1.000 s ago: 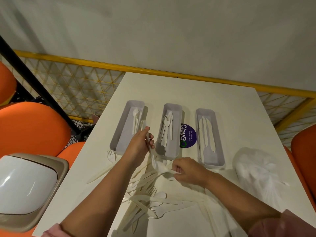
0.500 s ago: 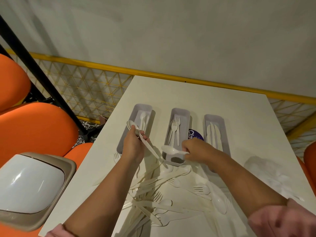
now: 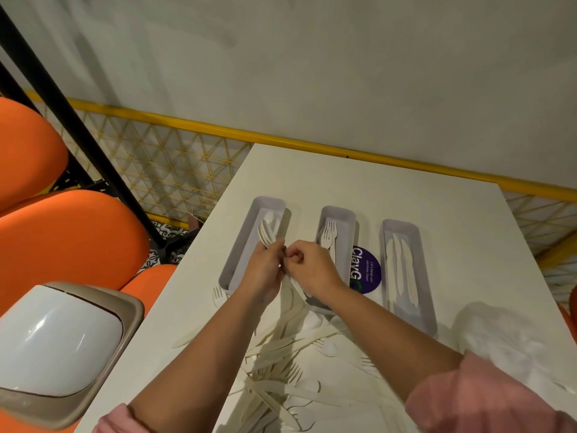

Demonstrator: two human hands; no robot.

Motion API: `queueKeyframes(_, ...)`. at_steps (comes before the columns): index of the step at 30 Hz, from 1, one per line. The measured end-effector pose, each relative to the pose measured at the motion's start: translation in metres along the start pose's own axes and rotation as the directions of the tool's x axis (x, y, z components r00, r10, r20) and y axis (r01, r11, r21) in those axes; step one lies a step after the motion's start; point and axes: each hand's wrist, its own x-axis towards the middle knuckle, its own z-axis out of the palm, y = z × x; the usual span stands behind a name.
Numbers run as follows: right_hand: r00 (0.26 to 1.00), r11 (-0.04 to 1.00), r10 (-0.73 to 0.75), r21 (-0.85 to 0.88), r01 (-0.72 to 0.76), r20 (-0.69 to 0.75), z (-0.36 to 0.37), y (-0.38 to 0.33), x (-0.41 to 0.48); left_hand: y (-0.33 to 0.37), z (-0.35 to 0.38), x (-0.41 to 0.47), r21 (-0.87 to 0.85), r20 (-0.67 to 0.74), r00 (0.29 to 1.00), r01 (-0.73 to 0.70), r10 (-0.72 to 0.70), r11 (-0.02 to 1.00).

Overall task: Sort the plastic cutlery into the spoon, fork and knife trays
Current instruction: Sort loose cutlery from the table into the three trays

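**Cutlery: spoons held over spoon tray**

Table (image 3: 443,220) carries a loose pile (image 3: 278,370) at the near edge. Beyond it are a spoon tray (image 3: 242,245), fork tray (image 3: 346,232) and knife tray (image 3: 406,232). Left hand (image 3: 265,271) grips spoons (image 3: 266,234) above the spoon tray. Right hand (image 3: 312,267), curled, pinches their handles.
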Motion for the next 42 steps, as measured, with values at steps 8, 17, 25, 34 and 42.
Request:
queueKeyframes(8, 0.981, 0.996, 0.05, -0.084, -0.035, 0.186, 0.017, 0.006, -0.001, 0.023, 0.0, 0.01, 0.043, -0.113, 0.994, 0.009, -0.004, 0.999)
queueKeyframes(17, 0.982, 0.994, -0.007, -0.104, 0.027, 0.186, 0.023, 0.003, 0.024, 0.024, -0.011, 0.02, 0.485, -0.068, 0.998, 0.038, -0.005, 0.874)
queueKeyframes(25, 0.924, 0.744, -0.118, -0.584, 0.325, 0.363, 0.026, 0.028, 0.046, 0.034, -0.044, 0.075, 0.871, -0.202, 0.977, 0.147, 0.069, 0.469)
queueKeyframes(34, 0.886, 0.641, -0.102, -0.651, 0.407, 0.453, 0.03, 0.041, 0.049, 0.013, -0.041, 0.099, 0.986, -0.113, 0.99, 0.101, 0.086, 0.135)
queueKeyframes(42, 0.878, 0.626, -0.091, -0.659, 0.417, 0.469, 0.028, 0.038, 0.05, 0.004, -0.04, 0.107, 0.986, -0.031, 0.99, 0.008, 0.134, 0.166)
